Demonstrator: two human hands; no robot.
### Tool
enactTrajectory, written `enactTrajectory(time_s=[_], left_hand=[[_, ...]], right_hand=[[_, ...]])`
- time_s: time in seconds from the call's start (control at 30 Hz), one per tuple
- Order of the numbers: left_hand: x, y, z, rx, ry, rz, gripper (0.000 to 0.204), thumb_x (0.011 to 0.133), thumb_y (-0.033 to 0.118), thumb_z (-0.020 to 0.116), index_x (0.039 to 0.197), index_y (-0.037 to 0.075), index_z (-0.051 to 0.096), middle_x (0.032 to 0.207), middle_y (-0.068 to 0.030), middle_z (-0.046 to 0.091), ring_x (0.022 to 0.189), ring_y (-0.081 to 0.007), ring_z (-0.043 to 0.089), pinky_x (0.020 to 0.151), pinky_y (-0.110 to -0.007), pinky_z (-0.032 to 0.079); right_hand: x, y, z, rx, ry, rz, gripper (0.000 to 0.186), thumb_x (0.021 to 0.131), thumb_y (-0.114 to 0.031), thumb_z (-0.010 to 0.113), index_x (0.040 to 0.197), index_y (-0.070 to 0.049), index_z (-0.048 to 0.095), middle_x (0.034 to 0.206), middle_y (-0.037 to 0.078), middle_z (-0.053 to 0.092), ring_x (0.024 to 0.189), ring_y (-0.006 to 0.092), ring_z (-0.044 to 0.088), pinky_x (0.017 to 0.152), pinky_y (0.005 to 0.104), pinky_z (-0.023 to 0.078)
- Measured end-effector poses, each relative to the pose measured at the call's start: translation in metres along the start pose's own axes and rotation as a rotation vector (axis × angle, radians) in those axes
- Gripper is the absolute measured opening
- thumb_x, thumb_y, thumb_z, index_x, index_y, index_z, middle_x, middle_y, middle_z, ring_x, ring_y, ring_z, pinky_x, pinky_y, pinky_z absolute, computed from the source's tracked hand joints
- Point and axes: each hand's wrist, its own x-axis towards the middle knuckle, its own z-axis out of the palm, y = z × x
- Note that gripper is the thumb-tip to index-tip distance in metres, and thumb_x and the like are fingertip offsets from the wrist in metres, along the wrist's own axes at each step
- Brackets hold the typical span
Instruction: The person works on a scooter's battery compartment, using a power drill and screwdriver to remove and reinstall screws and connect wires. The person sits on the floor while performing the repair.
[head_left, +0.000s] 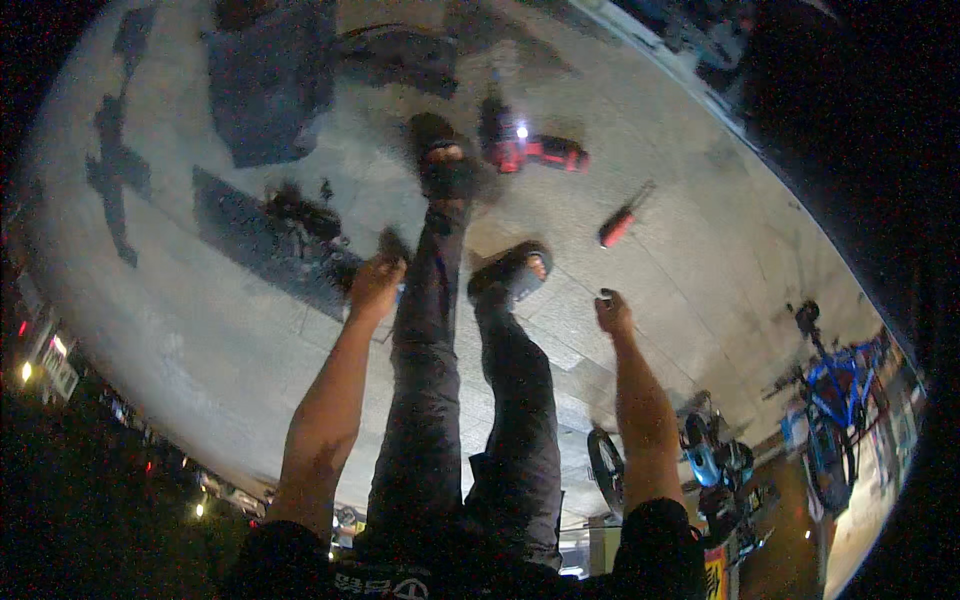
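Note:
My left hand [374,290] is closed beside my left shin, with a small dark object [394,246] at its fingertips, too blurred to name. Out to the right, my right hand [613,314] is also closed. Something small and dark shows at its fingers, but I cannot make out what it is. On the pavement beyond that hand lies a screwdriver [618,226] with a red handle. Farther off, past my sandalled feet, rests a red and black cordless drill [512,150] with its light on. A dark mat [245,235] bearing blurred dark parts [303,215] lies left of my legs.
A large dark grey block-like object [268,90] stands at the far left, with a dark curved shape [405,55] beside it. At the lower right are a blue bicycle [845,390] and a blue and black two-wheeler [712,455]. A pale edge [690,75] bounds the paving.

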Motion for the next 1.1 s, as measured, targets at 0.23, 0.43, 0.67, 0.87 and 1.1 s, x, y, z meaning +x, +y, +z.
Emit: enactTrajectory(time_s=[0.23,0.43,0.67,0.87,1.1], left_hand=[[-0.083,-0.111,0.035,0.009,0.045,-0.433,0.041,0.082,0.041,0.065,0.096,0.003,0.069,0.094,-0.0198,0.069,0.091,-0.0361,0.065,0.08,-0.041,0.05],[-0.125,-0.139,0.058,0.012,-0.114,-0.374,0.042,0.081,0.044,0.064,0.09,0.004,0.071,0.088,-0.0203,0.069,0.087,-0.0359,0.066,0.077,-0.043,0.051],[-0.132,-0.145,0.061,0.299,-0.293,-0.09,0.03,0.087,0.031,0.06,0.095,0.003,0.066,0.095,-0.0172,0.068,0.094,-0.0333,0.063,0.08,-0.044,0.048],[-0.085,-0.055,0.011,0.152,-0.159,-0.061,0.051,0.084,0.048,0.059,0.073,-0.001,0.067,0.069,-0.0212,0.064,0.073,-0.0385,0.065,0.067,-0.048,0.047],[0.017,0.024,-0.004,0.337,-0.058,0.504,0.038,0.084,0.035,0.062,0.095,-0.001,0.063,0.092,-0.0211,0.066,0.089,-0.0382,0.063,0.077,-0.045,0.048]], right_hand=[[0.038,-0.015,-0.045,0.023,0.015,-0.127,0.036,0.086,-0.022,0.067,0.12,-0.012,0.061,0.082,0.007,0.069,0.06,0.0125,0.058,0.056,0.0296,0.048],[0.014,0.026,-0.051,0.014,-0.104,-0.046,0.031,0.088,-0.022,0.065,0.115,-0.007,0.061,0.074,0.0,0.059,0.067,0.0089,0.052,0.063,0.0255,0.044],[-0.046,0.153,0.021,-0.345,-0.102,-0.267,0.031,0.09,-0.031,0.057,0.112,-0.01,0.062,0.08,0.011,0.067,0.071,0.0273,0.063,0.066,0.0399,0.051],[-0.116,-0.019,-0.052,0.192,-0.119,0.046,0.035,0.082,-0.026,0.065,0.113,-0.01,0.064,0.086,0.014,0.07,0.08,0.0231,0.067,0.075,0.0359,0.053],[-0.135,-0.03,-0.104,0.315,-0.171,0.052,0.034,0.088,-0.018,0.058,0.119,-0.005,0.061,0.082,0.007,0.064,0.067,0.0149,0.058,0.062,0.0303,0.048]])
